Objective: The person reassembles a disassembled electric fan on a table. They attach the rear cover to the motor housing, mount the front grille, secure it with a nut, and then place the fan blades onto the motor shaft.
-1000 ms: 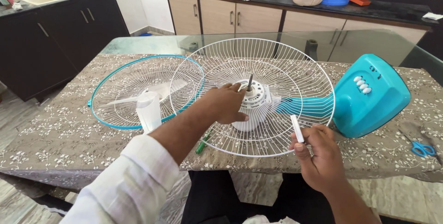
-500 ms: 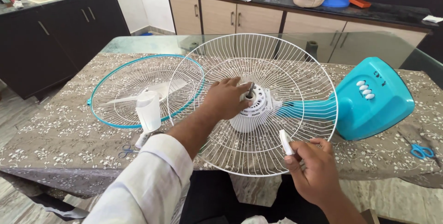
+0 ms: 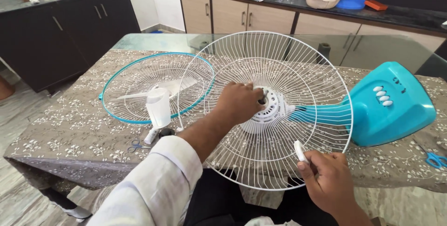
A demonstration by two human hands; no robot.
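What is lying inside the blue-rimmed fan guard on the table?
Inside the blue-rimmed fan guard lies a white fan blade, its hub standing up near the front rim. The patterned tablecloth shows through the wires.

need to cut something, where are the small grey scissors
In the head view, the small grey scissors lie on the left of the tablecloth, just below the blue-rimmed fan guard and left of the left forearm.

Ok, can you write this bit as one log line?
left hand: on fan motor hub | right hand: holding small white part | rear grille: tilted
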